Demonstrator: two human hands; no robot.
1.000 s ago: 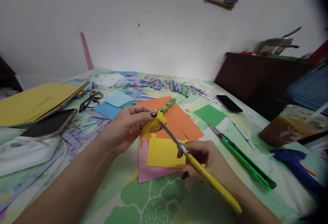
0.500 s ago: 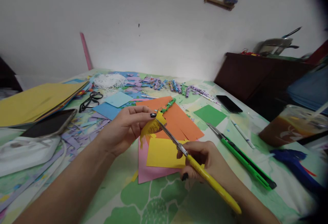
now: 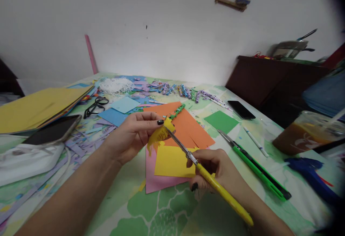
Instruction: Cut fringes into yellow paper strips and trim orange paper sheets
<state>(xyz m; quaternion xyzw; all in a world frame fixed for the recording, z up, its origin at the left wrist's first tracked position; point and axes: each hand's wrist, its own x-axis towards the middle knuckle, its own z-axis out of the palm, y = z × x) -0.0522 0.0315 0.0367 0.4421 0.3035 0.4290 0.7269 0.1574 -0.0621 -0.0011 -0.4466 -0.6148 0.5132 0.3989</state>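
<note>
Since the earlier frame, the left thumb had drawn back very slightly along the yellow fringed paper (image 3: 156,137); the right hand and scissors had barely moved.

Left hand (image 3: 134,131): fingers closed, the upper edge of the fringed paper pinched between them, its cut fringe hanging down to the left. Right hand (image 3: 219,167): fingers curled round the yellow-handled scissors (image 3: 225,194), blades pointing up and to the left. The blade tips met the fringed paper beside the left fingertips; whether they were fully closed could not be told.

The fringed paper was held above an orange sheet (image 3: 188,124). Below it, a plain yellow sheet (image 3: 172,161) lay on a pink sheet (image 3: 151,184). A green curled paper piece (image 3: 178,111) showed just beyond the left fingertips, over the orange sheet.

Right side of the bench (image 3: 118,200): green sheet (image 3: 221,121), green box cutter (image 3: 260,173) with its blade out, white stick, black phone (image 3: 240,109), lidded cup (image 3: 302,135) of brown drink and blue glue gun (image 3: 309,176).

Left side: light blue sheet (image 3: 124,104), black glasses (image 3: 96,107), second phone (image 3: 54,130) and large yellow sheets (image 3: 40,108). Far side: white tangled strands (image 3: 115,85) and coiled paper strips (image 3: 184,91).
</note>
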